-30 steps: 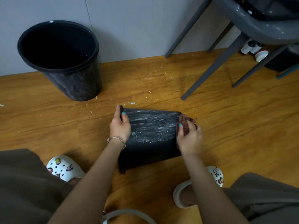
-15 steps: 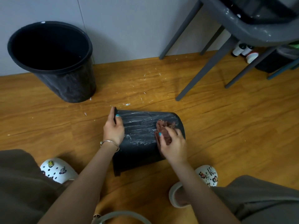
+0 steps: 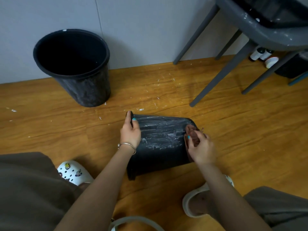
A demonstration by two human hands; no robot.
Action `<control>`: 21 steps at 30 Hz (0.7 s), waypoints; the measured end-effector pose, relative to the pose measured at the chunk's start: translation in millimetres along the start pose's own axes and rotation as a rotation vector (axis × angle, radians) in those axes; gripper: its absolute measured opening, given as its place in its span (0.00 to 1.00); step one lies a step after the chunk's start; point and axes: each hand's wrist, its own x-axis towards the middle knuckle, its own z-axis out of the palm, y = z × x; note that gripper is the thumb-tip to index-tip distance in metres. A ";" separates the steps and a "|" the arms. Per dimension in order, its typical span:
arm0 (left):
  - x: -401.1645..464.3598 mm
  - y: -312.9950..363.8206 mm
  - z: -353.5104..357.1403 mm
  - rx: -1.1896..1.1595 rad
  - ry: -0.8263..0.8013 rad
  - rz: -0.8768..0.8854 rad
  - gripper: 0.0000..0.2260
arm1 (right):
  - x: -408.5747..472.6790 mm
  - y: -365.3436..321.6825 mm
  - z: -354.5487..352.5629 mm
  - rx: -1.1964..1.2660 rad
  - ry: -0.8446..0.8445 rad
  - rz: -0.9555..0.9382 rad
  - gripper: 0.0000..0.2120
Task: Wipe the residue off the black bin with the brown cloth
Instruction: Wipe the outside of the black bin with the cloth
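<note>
- I am steadying the bin (image 3: 160, 147) with my left hand (image 3: 130, 133), fingers curled over its rim at the left end, thumb lying on the outer wall.
- My right hand (image 3: 200, 150) is holding the cloth (image 3: 192, 134) bunched between fingers and thumb, and pressing it on the wall near the bin's base end.
- The bin is lying on its side on the floor (image 3: 233, 130) between my shoes, just in front of me; a second bin (image 3: 75, 67) is standing upright by the wall, well apart.
- Its long axis is running left to right across my view, slightly slanted: the open mouth is pointing left under my left hand, the narrower closed base is pointing right.
- White residue (image 3: 156, 130) is streaking the upper wall from near the rim across to the cloth, so I am judging most of the wiping as not yet done.
- To do this well, I am thinking long strokes along the axis, with firm pressure, since the streaks are running that way.
- I am expecting the round wall to want to roll under the push, so the rim hold needs to be firm.
- The wad looks small, so I am judging that spreading it flatter would be covering more wall per stroke.
- The underside is hidden; rolling the bin would be showing whether residue is there too.
</note>
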 end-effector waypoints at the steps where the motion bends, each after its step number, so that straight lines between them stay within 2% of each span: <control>1: -0.8 1.1 -0.3 0.007 -0.008 -0.001 0.22 | 3.1 -3.4 -1.6 0.038 -0.059 0.049 0.13; 4: -4.4 2.8 -0.5 0.007 -0.021 0.006 0.23 | 7.4 -6.5 -17.4 0.406 -0.325 0.137 0.06; 6: -2.5 4.6 0.3 0.002 -0.023 -0.004 0.23 | 10.3 -0.2 -29.4 0.418 -0.404 0.169 0.11; 9: 2.2 4.3 1.2 0.032 -0.016 -0.009 0.23 | 17.1 12.4 -28.0 0.029 -0.299 0.098 0.16; 12: 1.3 1.7 2.2 0.041 -0.024 0.002 0.23 | 24.2 12.5 -23.6 -0.060 -0.222 0.033 0.14; 16: 0.2 0.1 2.3 0.037 -0.031 0.017 0.22 | 23.2 -4.7 -23.6 -0.173 -0.130 0.037 0.13; 18: 0.8 0.5 2.0 0.037 -0.023 0.017 0.22 | 16.1 -12.9 -16.7 -0.166 -0.147 0.052 0.19; 19: 1.8 0.8 2.1 0.034 -0.018 0.013 0.23 | 10.6 -15.3 -12.8 -0.084 -0.158 0.071 0.21; 21: 4.6 1.5 2.1 0.027 -0.014 0.004 0.23 | 1.4 -15.2 -5.9 0.171 -0.129 0.102 0.18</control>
